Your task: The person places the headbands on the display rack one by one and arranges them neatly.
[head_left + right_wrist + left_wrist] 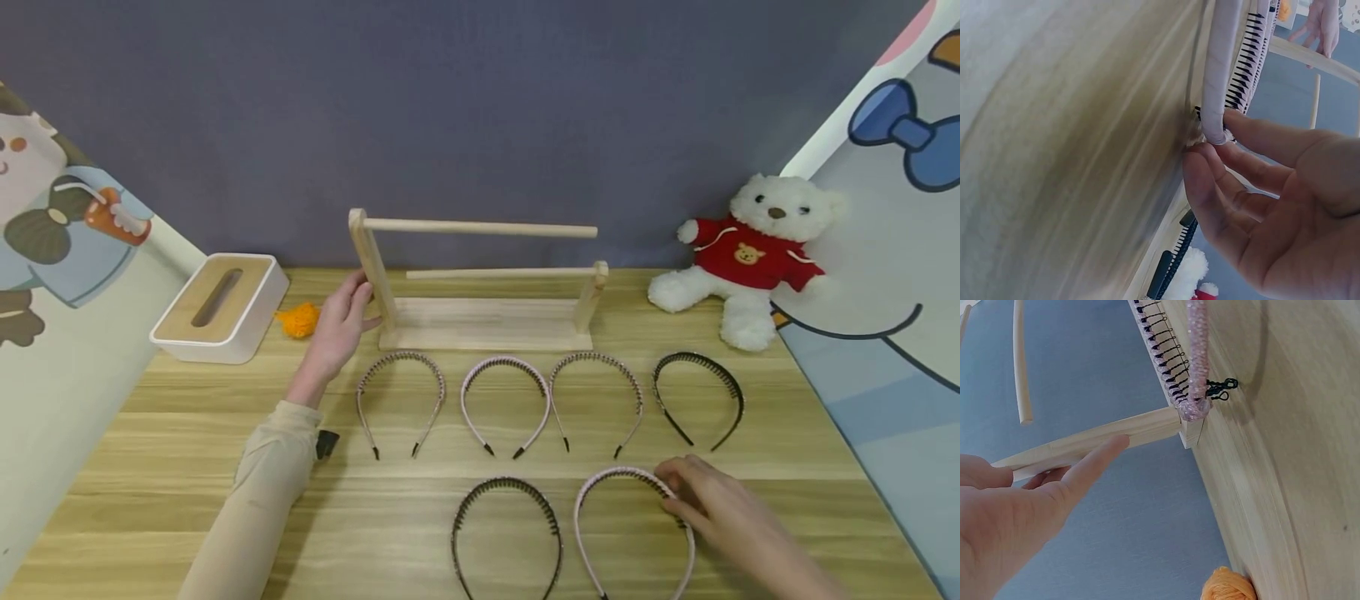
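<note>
A wooden rack (487, 325) with two horizontal rods stands at the back of the table. My left hand (344, 323) holds its left upright (1097, 439), fingers partly hidden behind the wood. At the front right, my right hand (716, 506) pinches the right side of a pale pink headband (592, 492) between thumb and fingers; the headband lies on or just above the table. Left of it lies a dark brown headband (504, 482). A row behind holds a beige-pink headband (401, 357), a pink one (504, 362), a brownish one (596, 357) and a black one (701, 358).
A white tissue box (240, 337) with a wooden lid and an orange ball of yarn (300, 320) sit left of the rack. To its right a white teddy bear (750, 250) in a red top leans on the wall. A small black object (326, 443) shows beside my left sleeve.
</note>
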A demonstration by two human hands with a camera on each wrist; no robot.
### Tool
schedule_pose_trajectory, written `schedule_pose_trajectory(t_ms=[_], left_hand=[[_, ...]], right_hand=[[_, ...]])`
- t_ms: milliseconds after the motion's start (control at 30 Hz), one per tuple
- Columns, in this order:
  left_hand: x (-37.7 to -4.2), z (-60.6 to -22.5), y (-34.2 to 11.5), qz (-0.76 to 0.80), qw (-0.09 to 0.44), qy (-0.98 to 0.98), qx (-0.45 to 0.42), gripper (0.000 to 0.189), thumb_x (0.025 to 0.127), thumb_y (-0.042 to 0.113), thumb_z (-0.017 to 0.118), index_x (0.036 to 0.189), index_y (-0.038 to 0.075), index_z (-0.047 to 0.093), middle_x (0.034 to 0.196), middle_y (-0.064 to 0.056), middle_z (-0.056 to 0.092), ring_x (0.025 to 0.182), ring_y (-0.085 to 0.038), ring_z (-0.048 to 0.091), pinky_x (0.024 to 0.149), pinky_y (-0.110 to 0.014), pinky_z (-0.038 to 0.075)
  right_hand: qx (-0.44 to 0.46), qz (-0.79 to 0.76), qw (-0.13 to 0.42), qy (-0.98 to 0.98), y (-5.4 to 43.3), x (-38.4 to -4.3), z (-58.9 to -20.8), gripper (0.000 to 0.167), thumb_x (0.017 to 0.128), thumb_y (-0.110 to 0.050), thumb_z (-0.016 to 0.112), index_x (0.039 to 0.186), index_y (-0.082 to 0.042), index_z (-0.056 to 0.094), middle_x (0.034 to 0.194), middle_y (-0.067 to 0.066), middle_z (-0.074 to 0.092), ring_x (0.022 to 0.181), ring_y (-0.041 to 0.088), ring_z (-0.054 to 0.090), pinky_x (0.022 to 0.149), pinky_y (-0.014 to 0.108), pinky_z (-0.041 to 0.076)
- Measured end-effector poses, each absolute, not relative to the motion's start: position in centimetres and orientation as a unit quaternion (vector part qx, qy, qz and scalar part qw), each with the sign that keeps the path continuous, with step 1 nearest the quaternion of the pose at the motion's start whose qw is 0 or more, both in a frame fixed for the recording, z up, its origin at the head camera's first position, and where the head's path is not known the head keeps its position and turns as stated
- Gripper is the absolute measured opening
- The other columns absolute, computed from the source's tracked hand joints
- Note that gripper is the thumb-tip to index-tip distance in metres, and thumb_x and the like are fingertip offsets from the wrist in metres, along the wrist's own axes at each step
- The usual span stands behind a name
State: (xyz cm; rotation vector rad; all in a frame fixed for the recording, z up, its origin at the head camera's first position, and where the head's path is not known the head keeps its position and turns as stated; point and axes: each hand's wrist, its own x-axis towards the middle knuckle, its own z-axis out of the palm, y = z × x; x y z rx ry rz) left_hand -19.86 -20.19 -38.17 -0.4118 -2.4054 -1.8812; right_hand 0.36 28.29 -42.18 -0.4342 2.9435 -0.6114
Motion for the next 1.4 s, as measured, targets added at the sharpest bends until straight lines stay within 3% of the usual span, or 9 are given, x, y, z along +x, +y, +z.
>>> schedule_pose_trajectory(t_ms=[133,600,867,1000,1200,1400], left_hand=[[-19.9,-38.2,-20.3,-0.607,0.032,-0.783,-0.133,0.05,0.119,0.017,0.032,0.162,-0.008,0.034,0.156,-0.034,0.042,0.149,-0.045,0.04,0.109,-0.063,0.052],[-20.1,-38.3,-20.3,-0.596,0.04,-0.792,-0.127,0.048,0.119,0.016,0.032,0.159,-0.008,0.038,0.153,-0.034,0.045,0.146,-0.046,0.045,0.105,-0.059,0.055],[-20.2,-38.5,-20.4,-0.595,0.041,-0.792,-0.128,0.047,0.119,0.017,0.033,0.159,-0.007,0.039,0.152,-0.033,0.047,0.146,-0.045,0.046,0.105,-0.06,0.056],[-20.3,-38.5,-20.4,-0.593,0.043,-0.794,-0.129,0.047,0.119,0.017,0.033,0.159,-0.007,0.039,0.153,-0.033,0.046,0.146,-0.045,0.046,0.105,-0.059,0.056],[-20.2,-38.5,-20.5,-0.594,0.043,-0.793,-0.125,0.047,0.119,0.017,0.032,0.16,-0.006,0.039,0.154,-0.032,0.046,0.147,-0.044,0.046,0.105,-0.058,0.056],[-20.1,-38.5,-20.4,-0.593,0.041,-0.794,-0.125,0.047,0.119,0.018,0.032,0.16,-0.006,0.039,0.154,-0.032,0.046,0.147,-0.044,0.045,0.106,-0.059,0.056]], right_hand=[[-0.136,-0.198,0.07,0.968,28.3,0.1,-42.4,0.029,0.089,-0.011,0.088,0.114,-0.008,0.074,0.097,-0.013,0.065,0.082,0.006,0.065,0.068,0.029,0.063],[-0.152,-0.204,0.056,0.965,28.3,0.2,-42.5,0.025,0.086,-0.004,0.088,0.106,-0.008,0.074,0.09,-0.015,0.058,0.076,-0.002,0.054,0.062,0.026,0.059],[-0.196,-0.231,0.0,0.953,29.9,-0.3,-44.9,0.031,0.079,-0.001,0.091,0.103,-0.011,0.074,0.086,-0.016,0.064,0.074,-0.002,0.058,0.055,0.027,0.057],[-0.2,-0.265,0.024,0.943,30.0,-0.5,-44.3,0.029,0.082,0.001,0.088,0.105,-0.007,0.073,0.082,-0.013,0.072,0.071,0.002,0.066,0.053,0.026,0.059],[-0.181,-0.312,0.117,0.925,28.5,-0.3,-40.6,0.019,0.094,-0.001,0.08,0.111,-0.001,0.071,0.082,-0.01,0.075,0.071,0.002,0.07,0.051,0.022,0.059],[-0.204,-0.331,0.097,0.916,28.6,0.0,-40.1,0.021,0.091,0.0,0.081,0.11,-0.001,0.071,0.084,-0.005,0.078,0.075,0.002,0.072,0.054,0.023,0.062]])
